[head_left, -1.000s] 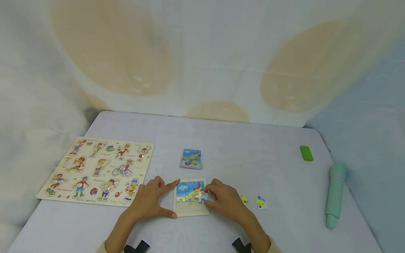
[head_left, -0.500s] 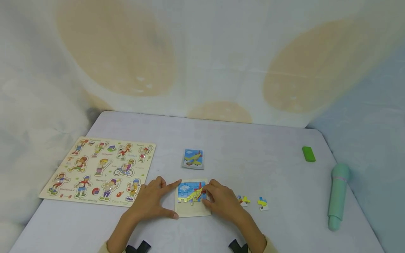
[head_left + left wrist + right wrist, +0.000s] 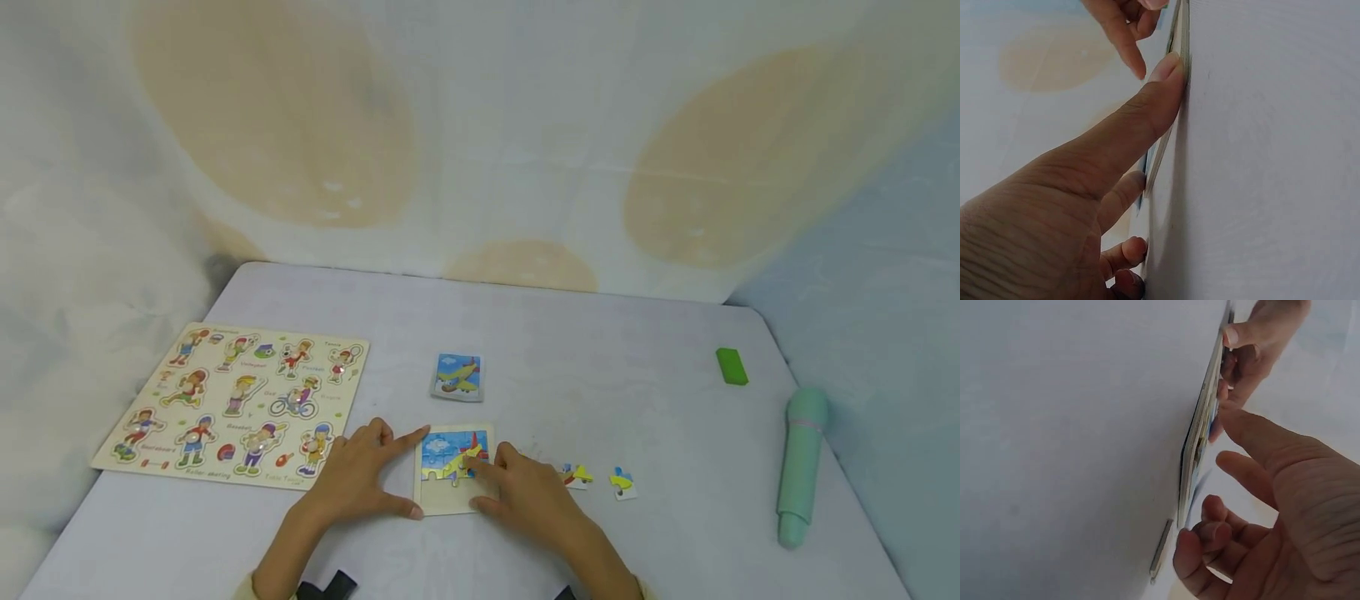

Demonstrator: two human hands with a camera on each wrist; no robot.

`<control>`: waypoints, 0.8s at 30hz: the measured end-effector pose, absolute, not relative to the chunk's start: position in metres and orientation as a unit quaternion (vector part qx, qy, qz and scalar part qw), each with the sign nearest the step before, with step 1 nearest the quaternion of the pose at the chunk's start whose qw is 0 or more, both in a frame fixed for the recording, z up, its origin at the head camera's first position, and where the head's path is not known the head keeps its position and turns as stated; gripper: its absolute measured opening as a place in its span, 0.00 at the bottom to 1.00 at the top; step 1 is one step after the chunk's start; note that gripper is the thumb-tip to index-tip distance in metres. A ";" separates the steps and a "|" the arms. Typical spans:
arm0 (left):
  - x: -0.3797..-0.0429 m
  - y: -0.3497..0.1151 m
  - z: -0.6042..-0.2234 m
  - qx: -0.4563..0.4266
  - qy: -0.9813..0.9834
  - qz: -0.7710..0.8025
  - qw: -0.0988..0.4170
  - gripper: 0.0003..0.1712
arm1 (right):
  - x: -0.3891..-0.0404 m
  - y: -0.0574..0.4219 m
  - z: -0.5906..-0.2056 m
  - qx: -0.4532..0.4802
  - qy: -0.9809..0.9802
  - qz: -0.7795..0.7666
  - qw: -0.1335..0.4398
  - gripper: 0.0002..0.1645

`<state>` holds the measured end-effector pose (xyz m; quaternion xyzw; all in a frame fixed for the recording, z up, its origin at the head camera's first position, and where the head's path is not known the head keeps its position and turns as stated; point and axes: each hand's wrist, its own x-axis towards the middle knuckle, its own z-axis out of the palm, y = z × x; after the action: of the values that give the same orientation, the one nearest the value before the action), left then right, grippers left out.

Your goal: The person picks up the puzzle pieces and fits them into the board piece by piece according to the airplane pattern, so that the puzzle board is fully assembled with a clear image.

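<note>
In the head view a small wooden jigsaw tray (image 3: pixel 453 497) lies flat in front of the person. Its upper half holds fitted pieces of an aeroplane picture (image 3: pixel 442 448); the lower half is bare wood. The left hand (image 3: pixel 358 473) steadies the tray's left side, index fingertip at the top corner and thumb at the bottom one. From the right, the right hand (image 3: pixel 528 496) reaches over the tray with its index finger stretched onto the pieces, the thumb above the bare part. Loose jigsaw pieces lie to the right, one (image 3: pixel 622 482) in full view and others (image 3: pixel 577 476) partly behind the right hand.
A picture card (image 3: pixel 457 377) with the same aeroplane lies behind the tray. On the left is a large sports peg puzzle board (image 3: pixel 232 408). A green block (image 3: pixel 731 367) and a mint-green cylindrical object (image 3: pixel 801 467) lie at the right side of the table.
The right hand pinched a piece at the tray's right edge; now that piece lies in the picture, and the index finger is stretched over the pieces. The left hand stays put.
</note>
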<state>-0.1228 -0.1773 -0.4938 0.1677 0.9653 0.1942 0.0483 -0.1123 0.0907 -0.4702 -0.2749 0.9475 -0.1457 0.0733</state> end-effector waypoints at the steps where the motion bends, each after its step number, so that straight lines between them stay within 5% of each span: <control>1: -0.123 -0.178 -0.494 0.169 0.965 0.194 0.047 0.59 | -0.110 0.091 -0.470 -0.284 0.948 -0.130 0.068 0.32; 9: -0.123 -0.178 -0.495 0.170 0.965 0.192 0.046 0.60 | -0.102 0.094 -0.476 -0.315 0.947 -0.057 0.015 0.33; 24: -0.123 -0.177 -0.491 0.163 0.965 0.199 0.057 0.59 | -0.102 0.100 -0.475 -0.297 0.950 -0.089 0.046 0.37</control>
<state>-0.1230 -0.1769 -0.4913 0.1634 0.9647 0.1987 0.0568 -0.1023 0.0999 -0.4747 -0.2966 0.9497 -0.0890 0.0461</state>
